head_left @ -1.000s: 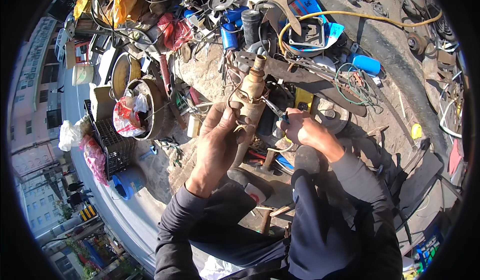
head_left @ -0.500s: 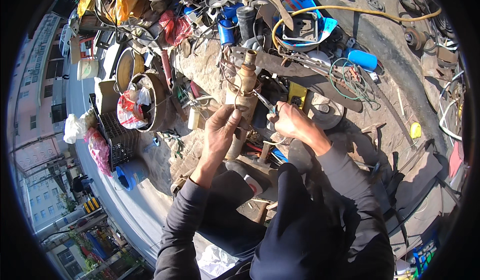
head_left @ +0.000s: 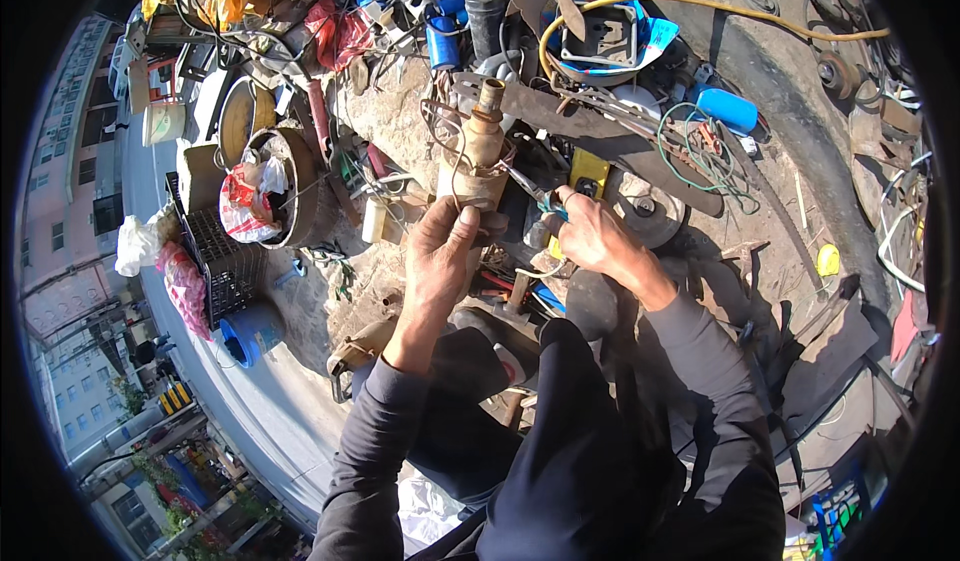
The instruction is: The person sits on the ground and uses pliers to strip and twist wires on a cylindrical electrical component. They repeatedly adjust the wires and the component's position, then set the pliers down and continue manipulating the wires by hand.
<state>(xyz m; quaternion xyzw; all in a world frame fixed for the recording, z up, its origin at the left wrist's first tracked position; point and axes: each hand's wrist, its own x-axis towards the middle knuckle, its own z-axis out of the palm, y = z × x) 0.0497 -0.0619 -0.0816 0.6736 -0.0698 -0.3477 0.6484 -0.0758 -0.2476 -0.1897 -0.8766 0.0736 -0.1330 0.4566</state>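
My left hand (head_left: 437, 261) is closed, thumb against fingers, pinching the lower end of a thin brown wire (head_left: 456, 166). That wire loops up beside a beige cylindrical pump-like body (head_left: 470, 187) with a brass-coloured neck (head_left: 490, 96) on top. The body stands upright in front of me, its lower part partly covered by my left hand. To its right, my right hand (head_left: 603, 244) is wrapped round pliers (head_left: 524, 180) with teal grips. Their metal jaws point up and left toward the body; whether they touch it I cannot tell.
A round grey disc-shaped part (head_left: 645, 209) and a yellow piece (head_left: 588, 174) lie right of the pump body. Beyond are a blue cylinder (head_left: 726, 111), a green cord (head_left: 690, 176) and a yellow hose (head_left: 700, 9). At left stand a black crate (head_left: 225, 286) and a blue bucket (head_left: 250, 334).
The view has shifted slightly, and the brass-coloured neck now appears higher and farther left. Both hands keep their grips, on the wire and the pliers.
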